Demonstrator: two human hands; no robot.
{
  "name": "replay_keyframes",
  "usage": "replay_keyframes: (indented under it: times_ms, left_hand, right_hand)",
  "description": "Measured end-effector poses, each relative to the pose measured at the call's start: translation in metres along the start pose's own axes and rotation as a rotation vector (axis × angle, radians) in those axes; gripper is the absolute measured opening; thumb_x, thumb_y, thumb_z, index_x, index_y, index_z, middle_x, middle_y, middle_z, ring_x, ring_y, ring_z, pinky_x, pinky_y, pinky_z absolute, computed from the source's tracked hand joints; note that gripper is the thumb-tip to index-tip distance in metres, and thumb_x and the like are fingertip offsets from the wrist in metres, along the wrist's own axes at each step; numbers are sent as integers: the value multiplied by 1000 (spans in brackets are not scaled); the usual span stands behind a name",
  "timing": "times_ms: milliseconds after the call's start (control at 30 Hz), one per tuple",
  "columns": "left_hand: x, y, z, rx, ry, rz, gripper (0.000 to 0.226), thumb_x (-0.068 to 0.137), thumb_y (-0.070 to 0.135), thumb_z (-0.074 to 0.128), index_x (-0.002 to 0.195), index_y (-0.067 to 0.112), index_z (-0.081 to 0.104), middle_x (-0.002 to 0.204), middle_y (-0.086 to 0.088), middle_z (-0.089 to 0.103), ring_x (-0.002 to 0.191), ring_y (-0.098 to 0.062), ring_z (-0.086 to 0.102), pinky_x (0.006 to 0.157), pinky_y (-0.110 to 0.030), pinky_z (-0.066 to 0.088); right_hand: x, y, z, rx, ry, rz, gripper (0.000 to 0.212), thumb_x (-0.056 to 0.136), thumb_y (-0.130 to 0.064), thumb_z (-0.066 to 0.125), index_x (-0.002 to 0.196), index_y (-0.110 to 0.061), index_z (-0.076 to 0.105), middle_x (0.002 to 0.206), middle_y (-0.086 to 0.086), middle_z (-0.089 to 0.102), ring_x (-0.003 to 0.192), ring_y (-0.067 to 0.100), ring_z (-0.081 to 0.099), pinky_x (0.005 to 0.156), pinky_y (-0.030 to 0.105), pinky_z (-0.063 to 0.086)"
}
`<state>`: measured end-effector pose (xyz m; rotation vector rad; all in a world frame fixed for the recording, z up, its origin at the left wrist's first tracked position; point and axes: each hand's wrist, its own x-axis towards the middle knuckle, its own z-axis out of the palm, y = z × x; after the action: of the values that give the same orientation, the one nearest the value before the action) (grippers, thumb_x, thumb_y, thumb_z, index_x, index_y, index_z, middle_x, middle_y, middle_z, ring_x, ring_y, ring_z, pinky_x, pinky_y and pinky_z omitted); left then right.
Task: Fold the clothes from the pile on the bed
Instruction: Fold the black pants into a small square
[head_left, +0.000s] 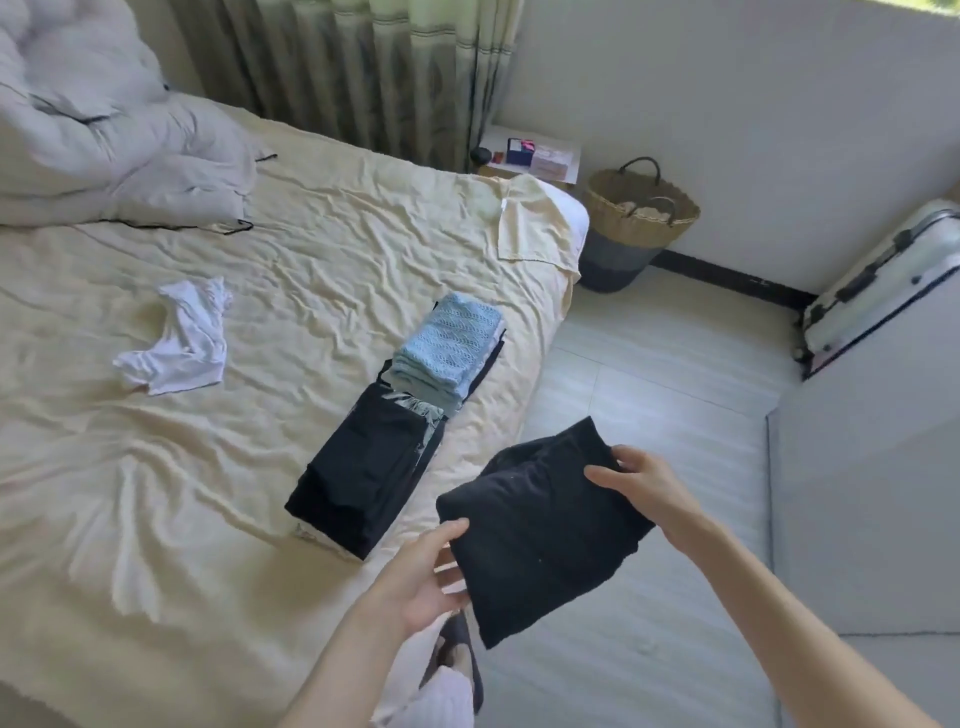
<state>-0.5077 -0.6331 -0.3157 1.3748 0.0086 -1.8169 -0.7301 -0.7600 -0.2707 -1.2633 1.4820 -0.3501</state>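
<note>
Black garment (540, 525), already folded into a rough rectangle, was held in the air past the bed edge, above the floor, at approx. 5 o'clock from the folded stacks. Left hand (421, 577) was seen under/at its near-left edge, thumb on top and fingers spread beneath, so the cloth was pinched lightly. Right hand (639, 483) was clamped on the far-right edge, thumb over the top layer, fingers presumably below (hidden).

Handling, as judged: fabric soft, limp, light; no stiffness of its own, so the lower corner was seen drooping at 6 o'clock. Folds would likely slip open if it were carried by one edge only. Grip is best kept on two opposite edges w/ all layers pinched together, or a flat palm under the middle. Not fragile, not slippery; matte knit-like surface.

Dark stack (363, 478) and blue knit (447, 348) lay on the bed (130, 467), touching, the blue one at 12 o'clock of the dark one. White garment (182, 343) lay unfolded, well apart at approx. 10 o'clock, prob. still to be done.
</note>
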Motion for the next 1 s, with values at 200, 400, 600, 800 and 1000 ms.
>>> replay_keyframes:
  times_ms: [200,400,600,800,1000]
  left_hand:
    - [65,87,13,-179,75,127,33,89,18,63,120,19,52,114,-16,62,93,-29,64,66,-40,55]
    - [125,168,22,-240,166,309,30,89,21,63,115,28,49,103,-10,66,88,-24,65,62,-37,56]
    - [208,217,21,-211,338,431,36,87,32,65,118,33,47,113,-8,59,94,-22,68,71,-47,58]
    - [293,227,-2,-195,479,384,40,87,35,63,122,31,44,118,-5,55,105,-20,61,62,-30,57]
    - [323,223,-9,-105,656,250,36,91,32,59,118,20,38,108,3,53,97,-17,59,76,-42,58]
  right_hand:
    - [128,-95,8,-252,-65,-104,7,85,-24,64,88,-19,67,87,9,71,72,16,67,59,25,50]
    - [243,-167,23,-330,-108,-195,15,86,-22,65,80,-9,62,76,17,63,73,33,60,63,31,42]
    - [362,-202,56,-394,-85,-276,18,83,-26,67,69,-32,57,69,-6,61,66,11,58,56,26,43]
    - [461,-178,99,-471,-128,-259,8,85,-27,63,93,-27,66,76,-7,64,71,12,61,57,25,45]
    - [471,-143,118,-719,48,-360,33,94,-24,53,125,-15,56,125,4,54,112,26,51,95,39,40]
